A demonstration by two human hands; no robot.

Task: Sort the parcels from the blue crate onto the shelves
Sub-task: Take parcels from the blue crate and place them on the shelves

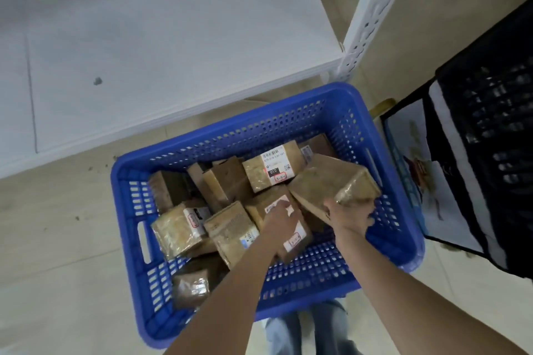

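A blue perforated crate (357,112) stands on the floor below me with several brown taped parcels inside. My left hand (278,220) reaches in and grips a labelled parcel (294,235) near the crate's middle. My right hand (350,215) grips the near end of a larger tape-wrapped parcel (331,179), which is tilted up at the crate's right side. Another parcel with a white barcode label (274,168) lies behind them. The white shelf (144,52) stretches just beyond the crate.
A white slotted shelf post (372,17) rises behind the crate's far right corner. A black perforated crate (496,112) and a printed bag (415,176) stand to the right. Beige tiled floor (57,239) lies to the left. My legs (305,331) are under the crate's near edge.
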